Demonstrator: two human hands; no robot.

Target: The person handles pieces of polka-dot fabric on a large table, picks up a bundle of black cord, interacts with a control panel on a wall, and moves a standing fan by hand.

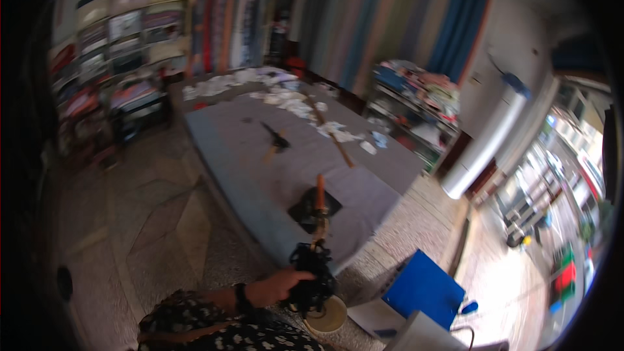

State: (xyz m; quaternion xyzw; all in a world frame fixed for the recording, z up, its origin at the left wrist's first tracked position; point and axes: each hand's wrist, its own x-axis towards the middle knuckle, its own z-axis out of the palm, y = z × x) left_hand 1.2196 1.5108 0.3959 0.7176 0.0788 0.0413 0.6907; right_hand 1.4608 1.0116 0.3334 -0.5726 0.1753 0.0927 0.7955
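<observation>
My left hand, with a dark band at its wrist, reaches in from the lower left. Its fingers rest at a tangled black bundle, perhaps cord, and seem to hold it. Beyond the bundle stands a narrow piece with an orange-brown handle and a brass-coloured lower part; blur hides whether the two are joined. Behind that, a dark object lies on the cloth-covered table. Farther up the cloth is a dark tool, possibly scissors. My right hand is out of view.
White scraps and a wooden stick lie on the table. A cream bucket stands below my hand, near a blue panel. Around the room are fabric shelves, curtains, a white roll and a doorway.
</observation>
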